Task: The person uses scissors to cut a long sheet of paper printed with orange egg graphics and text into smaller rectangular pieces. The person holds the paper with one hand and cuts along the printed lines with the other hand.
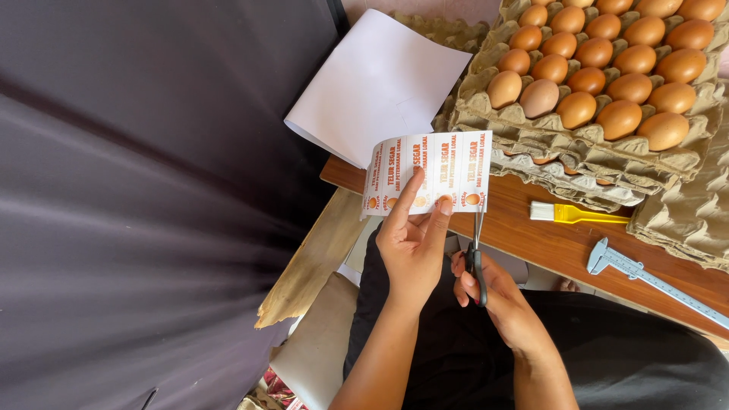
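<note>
My left hand [412, 241] holds up a white sheet of printed labels [427, 171] with orange lettering, thumb on its front and fingers behind. My right hand [490, 292] grips the black handles of a pair of scissors [478, 244]. Their blades point up and meet the sheet's lower edge near its right end. Both hands are over my lap, just in front of a brown wooden table [531, 231].
Stacked cardboard egg trays [585, 144] with several brown eggs [607, 68] fill the table's far side. A yellow-handled brush [577, 214] and a metal caliper [653, 281] lie on the table. A blank white sheet [376, 83] lies at the left. Dark cloth [152, 205] hangs to the left.
</note>
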